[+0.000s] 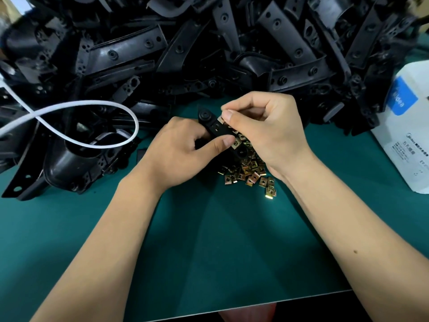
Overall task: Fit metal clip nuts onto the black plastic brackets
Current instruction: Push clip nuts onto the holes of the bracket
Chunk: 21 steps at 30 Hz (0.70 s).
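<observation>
A small black plastic bracket [210, 120] is held above the green mat at centre. My left hand [180, 148] grips its lower part, thumb pressed near a clip nut [237, 142] seated on the bracket. My right hand [262, 126] pinches another metal clip nut [220, 119] between thumb and forefinger at the bracket's edge. A heap of loose brass-coloured clip nuts [250, 174] lies on the mat just under my right hand, partly hidden by it.
A big pile of black plastic brackets [209, 43] fills the back of the table. A white cable [92, 104] loops over its left side. A white box with a blue label [404, 135] stands at right. The green mat [220, 240] reaches the near table edge.
</observation>
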Motion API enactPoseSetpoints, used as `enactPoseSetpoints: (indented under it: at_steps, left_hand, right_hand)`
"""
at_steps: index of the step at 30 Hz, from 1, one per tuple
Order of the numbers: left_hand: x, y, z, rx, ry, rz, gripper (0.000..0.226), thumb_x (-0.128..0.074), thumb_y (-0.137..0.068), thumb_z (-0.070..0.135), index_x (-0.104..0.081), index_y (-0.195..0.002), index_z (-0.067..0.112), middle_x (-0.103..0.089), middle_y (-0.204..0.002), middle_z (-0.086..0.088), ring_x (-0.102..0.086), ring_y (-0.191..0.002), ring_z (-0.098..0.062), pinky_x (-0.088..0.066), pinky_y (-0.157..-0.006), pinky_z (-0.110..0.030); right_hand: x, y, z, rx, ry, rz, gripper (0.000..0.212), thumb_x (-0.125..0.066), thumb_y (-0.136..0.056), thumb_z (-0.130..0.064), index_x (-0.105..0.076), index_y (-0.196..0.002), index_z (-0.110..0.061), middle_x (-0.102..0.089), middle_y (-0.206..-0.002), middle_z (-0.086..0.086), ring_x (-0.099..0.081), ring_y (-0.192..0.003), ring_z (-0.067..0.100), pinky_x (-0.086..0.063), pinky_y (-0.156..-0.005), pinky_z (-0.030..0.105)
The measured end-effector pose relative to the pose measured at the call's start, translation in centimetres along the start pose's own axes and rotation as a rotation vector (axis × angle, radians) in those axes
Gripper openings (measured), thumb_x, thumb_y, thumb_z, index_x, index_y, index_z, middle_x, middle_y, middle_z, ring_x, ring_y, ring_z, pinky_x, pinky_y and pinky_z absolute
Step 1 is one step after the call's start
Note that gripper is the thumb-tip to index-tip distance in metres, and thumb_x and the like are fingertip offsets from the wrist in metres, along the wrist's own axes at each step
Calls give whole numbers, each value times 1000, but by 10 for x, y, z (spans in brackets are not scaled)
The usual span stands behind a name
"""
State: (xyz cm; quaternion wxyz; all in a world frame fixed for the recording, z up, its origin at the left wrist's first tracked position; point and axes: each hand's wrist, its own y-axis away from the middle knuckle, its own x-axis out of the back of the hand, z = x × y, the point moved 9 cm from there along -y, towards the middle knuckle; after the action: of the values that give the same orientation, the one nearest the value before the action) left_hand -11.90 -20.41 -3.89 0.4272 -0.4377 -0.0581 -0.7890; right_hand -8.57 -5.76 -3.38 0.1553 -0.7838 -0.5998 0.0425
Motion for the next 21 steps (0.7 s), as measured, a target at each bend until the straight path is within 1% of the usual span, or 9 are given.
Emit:
enactPoseSetpoints:
  at_steps: [2, 4, 7, 10, 15, 18, 20, 21]
  left_hand:
    - [0, 0, -1, 4, 16, -3, 65, -54, -93, 65, -35, -54, 16, -37, -51, 6, -37, -48, -18, -32, -48, -42]
    - [0, 0, -2, 6, 34, -6, 64, -54, -93, 64, -36, -54, 17, -37, -50, 6, -37, -48, -17, -31, -48, -41]
    - [-2, 0, 0, -8, 54, -14, 65, -54, -94, 64, -42, -56, 12, -44, -53, 0, -43, -51, -21, -36, -51, -45]
    - [-3, 0, 2, -18, 52, -21, 66, -54, -95, 62, -44, -57, 9, -46, -54, -4, -45, -52, -24, -38, -53, -49]
    - [-2, 1, -1, 12, 53, -21, 71, -53, -93, 66, -41, -58, 6, -45, -55, -11, -43, -53, -30, -37, -53, -51]
    - [-4, 1, -2, 32, 68, -35, 74, -53, -91, 68, -43, -60, 3, -47, -58, -17, -44, -55, -35, -36, -54, -53]
    - [-4, 2, -1, 41, 81, -42, 72, -54, -91, 68, -40, -59, 5, -45, -57, -15, -42, -54, -33, -35, -52, -53]
    - [-3, 2, -1, 46, 80, -42, 70, -54, -91, 68, -38, -57, 9, -43, -55, -12, -41, -52, -29, -34, -51, -51]
  right_hand:
    - [-2, 0, 0, -2, 9, -16, 6, -78, -87, -9, -80, -90, -14, -80, -85, 0, -77, -87, 18, -62, -88, 42]
    - [-3, 0, 2, -15, -3, -34, 6, -78, -87, -9, -80, -90, -14, -80, -86, 1, -77, -88, 17, -61, -87, 37]
    - [2, -1, 6, -66, -84, -12, 7, -77, -87, -5, -80, -90, -10, -80, -85, 5, -77, -87, 19, -60, -86, 31]
    - [3, -1, 6, -66, -63, -7, 7, -77, -87, -3, -80, -89, -9, -79, -84, 5, -77, -86, 20, -61, -87, 34]
    - [1, 0, 4, -55, -20, -21, 5, -78, -87, -5, -80, -91, -8, -80, -85, 2, -77, -87, 16, -59, -83, 26]
    - [1, 0, 1, -32, 16, -20, 5, -79, -87, -7, -80, -91, -10, -80, -85, 0, -77, -87, 15, -60, -84, 28]
    - [1, 1, 0, -25, 22, -24, 5, -79, -87, -7, -80, -91, -11, -80, -85, 0, -77, -87, 15, -60, -84, 28]
    - [1, 1, 0, -24, 24, -25, 5, -79, -86, -8, -80, -91, -11, -80, -85, -1, -77, -86, 15, -60, -83, 28]
